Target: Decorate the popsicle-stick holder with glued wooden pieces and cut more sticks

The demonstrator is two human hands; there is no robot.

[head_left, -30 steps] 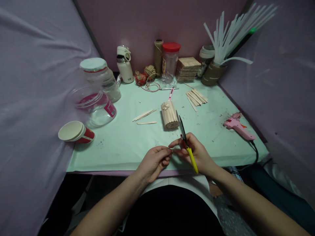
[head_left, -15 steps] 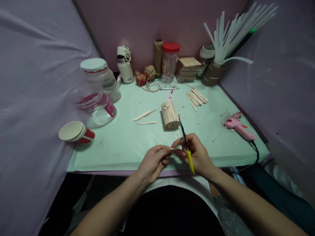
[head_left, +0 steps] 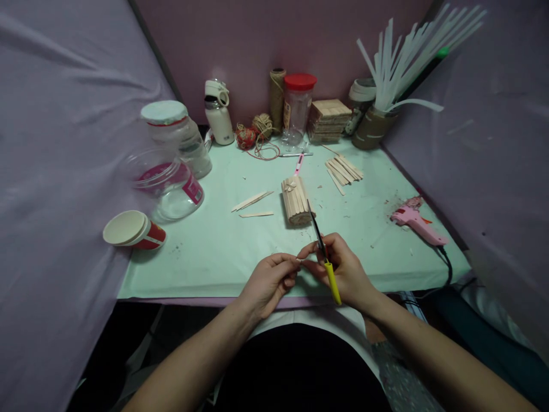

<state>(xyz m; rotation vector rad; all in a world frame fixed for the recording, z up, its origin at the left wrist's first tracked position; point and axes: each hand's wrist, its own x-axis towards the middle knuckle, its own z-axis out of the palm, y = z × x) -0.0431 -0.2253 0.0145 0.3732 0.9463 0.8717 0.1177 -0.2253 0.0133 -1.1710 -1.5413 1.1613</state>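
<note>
Near the front edge of the mint-green table, my left hand [head_left: 270, 281] is pinched shut on something tiny that I cannot make out. Its fingertips meet those of my right hand [head_left: 343, 269]. My right hand is closed round yellow-handled scissors [head_left: 322, 252], blades pointing away from me. Just beyond the blade tips lies a small bundle of wooden craft sticks [head_left: 295, 200] glued into a roll.
Loose wooden sticks [head_left: 252, 201] lie left of the roll and more sticks [head_left: 343, 170] behind it. A pink glue gun [head_left: 415, 221] rests at right. Clear jars [head_left: 169, 183] and a red paper cup [head_left: 134, 230] stand at left. Twine, a bottle and a stick stack [head_left: 328, 120] line the back.
The scissors in my right hand have shifted slightly, their blades tilting a little. Both hands stay together in the same place.
</note>
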